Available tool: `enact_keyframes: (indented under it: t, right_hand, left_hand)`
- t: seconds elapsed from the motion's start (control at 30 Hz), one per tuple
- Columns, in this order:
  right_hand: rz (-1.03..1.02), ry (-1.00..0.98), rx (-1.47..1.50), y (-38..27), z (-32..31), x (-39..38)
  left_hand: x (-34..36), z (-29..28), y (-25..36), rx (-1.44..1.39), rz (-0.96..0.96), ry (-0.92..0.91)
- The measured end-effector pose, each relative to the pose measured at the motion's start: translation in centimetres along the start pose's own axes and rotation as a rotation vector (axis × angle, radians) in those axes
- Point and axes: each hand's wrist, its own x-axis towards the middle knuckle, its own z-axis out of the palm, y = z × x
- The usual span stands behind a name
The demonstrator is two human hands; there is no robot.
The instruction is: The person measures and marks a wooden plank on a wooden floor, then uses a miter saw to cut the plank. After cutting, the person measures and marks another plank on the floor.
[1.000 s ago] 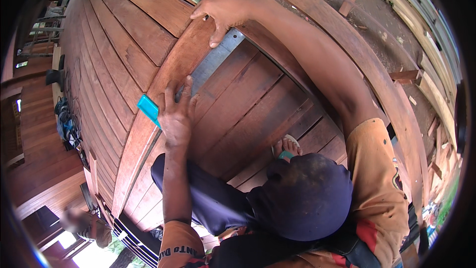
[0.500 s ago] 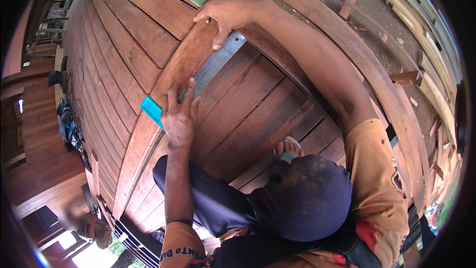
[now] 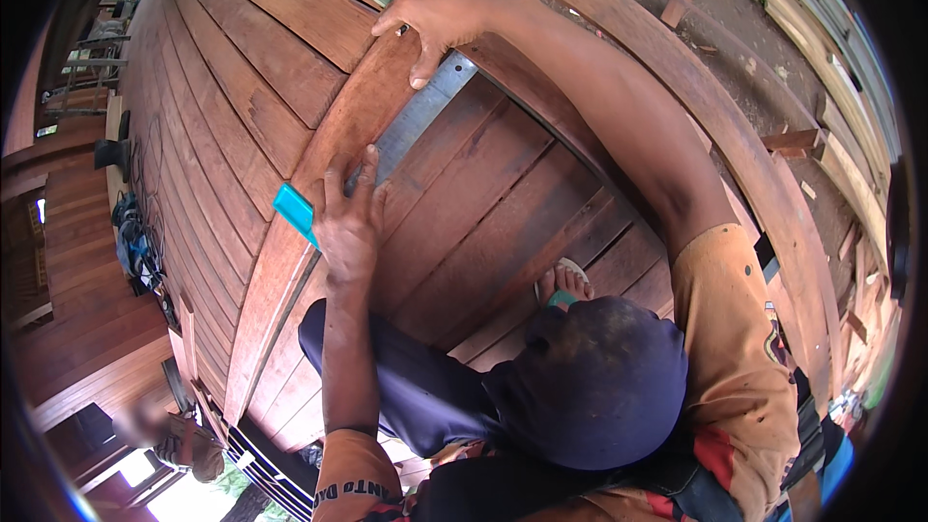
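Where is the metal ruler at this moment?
In the head view, upper centre, the metal ruler lies along the reddish plank, between the right hand and the left hand.

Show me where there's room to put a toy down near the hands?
Bare floorboards lie free between the metal ruler and the sandalled foot, and more boards left of the raised plank. It is crowded on the plank, where the left hand, blue block and right hand sit.
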Motion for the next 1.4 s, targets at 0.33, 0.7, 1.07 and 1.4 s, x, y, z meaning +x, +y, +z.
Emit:
enact_keyframes:
  t: [0.33,0.7,1.07,1.4]
  right_hand:
    - [0.022,-0.017,0.002,-0.19,-0.28,0.08]
    - [0.039,-0.017,-0.016,-0.25,-0.21,0.12]
    - [0.018,0.013,0.024,0.07,-0.14,-0.17]
    - [0.029,0.006,0.018,-0.31,-0.33,-0.21]
  left_hand:
    - [0.07,-0.03,-0.16,-0.019,-0.006,-0.008]
    - [-0.01,0.03,-0.28,-0.042,-0.003,-0.008]
    - [0.03,-0.05,-0.22,-0.042,-0.009,-0.014]
    - [-0.04,0.05,-0.38,-0.040,-0.013,-0.019]
